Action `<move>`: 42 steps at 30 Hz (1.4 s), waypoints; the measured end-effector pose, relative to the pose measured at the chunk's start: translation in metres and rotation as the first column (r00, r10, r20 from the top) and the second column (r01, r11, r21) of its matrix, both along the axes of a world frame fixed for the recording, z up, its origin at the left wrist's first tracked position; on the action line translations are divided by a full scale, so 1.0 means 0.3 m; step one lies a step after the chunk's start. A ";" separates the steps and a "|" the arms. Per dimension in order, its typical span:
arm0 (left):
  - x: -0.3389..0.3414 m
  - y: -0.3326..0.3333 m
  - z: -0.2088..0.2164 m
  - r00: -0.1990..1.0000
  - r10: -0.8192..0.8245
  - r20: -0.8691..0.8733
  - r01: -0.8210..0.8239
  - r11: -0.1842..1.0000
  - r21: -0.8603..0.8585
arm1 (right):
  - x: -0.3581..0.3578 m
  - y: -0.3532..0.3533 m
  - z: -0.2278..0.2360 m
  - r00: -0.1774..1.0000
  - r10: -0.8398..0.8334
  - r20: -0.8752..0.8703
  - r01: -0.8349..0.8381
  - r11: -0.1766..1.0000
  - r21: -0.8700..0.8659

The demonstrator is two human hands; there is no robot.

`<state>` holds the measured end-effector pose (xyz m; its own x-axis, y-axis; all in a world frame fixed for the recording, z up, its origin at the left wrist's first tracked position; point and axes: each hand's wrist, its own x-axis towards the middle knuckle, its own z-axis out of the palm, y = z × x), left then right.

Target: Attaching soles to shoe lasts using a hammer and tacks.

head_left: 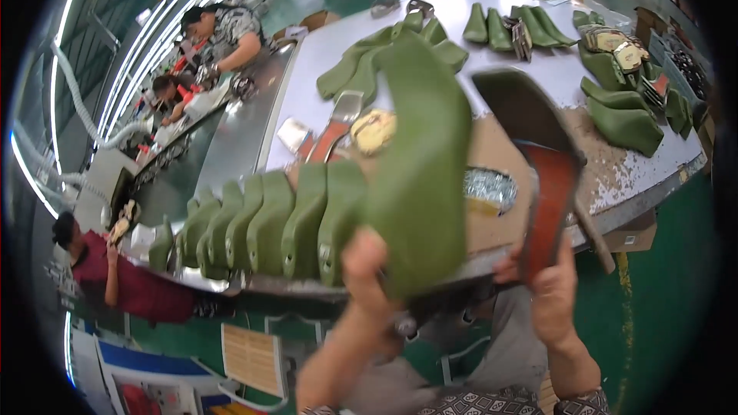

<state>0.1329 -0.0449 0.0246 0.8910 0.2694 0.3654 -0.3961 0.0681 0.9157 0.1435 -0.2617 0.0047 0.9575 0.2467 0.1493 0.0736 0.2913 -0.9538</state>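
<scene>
My left hand [366, 273] is closed around the lower end of a large green shoe last [427, 161], which is raised upright above the table and blurred by motion. In my right hand [552, 288] is a shoe insole [550, 192], dark at its wide end and reddish brown along its narrow part, gripped at the bottom. Last and insole stand side by side, a little apart. Left of my left hand, a row of green shoe lasts [265, 223] lines the table's near edge. Behind the held last lie another reddish-brown insole [329, 141] and a round cream-coloured pad [373, 132].
More green lasts [492, 28] lie at the table's far side and right end [626, 115]. A wooden stick [596, 238] juts over the near edge. A silvery oval patch [490, 190] lies on brown board. Co-workers stand at the far left [231, 34] and left [127, 277].
</scene>
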 end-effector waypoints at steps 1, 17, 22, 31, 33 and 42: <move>-0.166 -0.073 0.005 0.995 0.023 -0.092 -0.035 0.991 -0.127 | -0.049 0.072 0.036 0.988 0.149 0.033 -0.148 0.989 -0.032; -0.640 -0.066 -0.171 0.936 0.352 -0.020 -0.345 0.905 -0.250 | -0.265 0.220 -0.014 0.521 0.851 0.071 -0.739 0.491 -0.462; -0.595 0.079 -0.073 0.823 0.522 0.225 -0.346 0.773 -0.532 | -0.167 0.299 -0.064 0.361 0.666 0.652 -0.139 0.730 -0.669; -0.602 0.183 -0.202 0.761 0.600 -0.247 -0.603 0.511 -0.613 | -0.076 0.375 -0.098 0.321 0.652 0.687 -0.021 0.730 -0.683; -0.628 0.187 -0.219 0.760 0.584 -0.285 -0.620 0.522 -0.585 | -0.083 0.376 -0.095 0.303 0.728 0.615 -0.026 0.651 -0.758; -0.674 0.185 -0.186 0.762 0.563 -0.321 -0.646 0.623 -0.441 | -0.134 0.355 -0.116 0.287 0.694 0.660 0.048 0.678 -0.734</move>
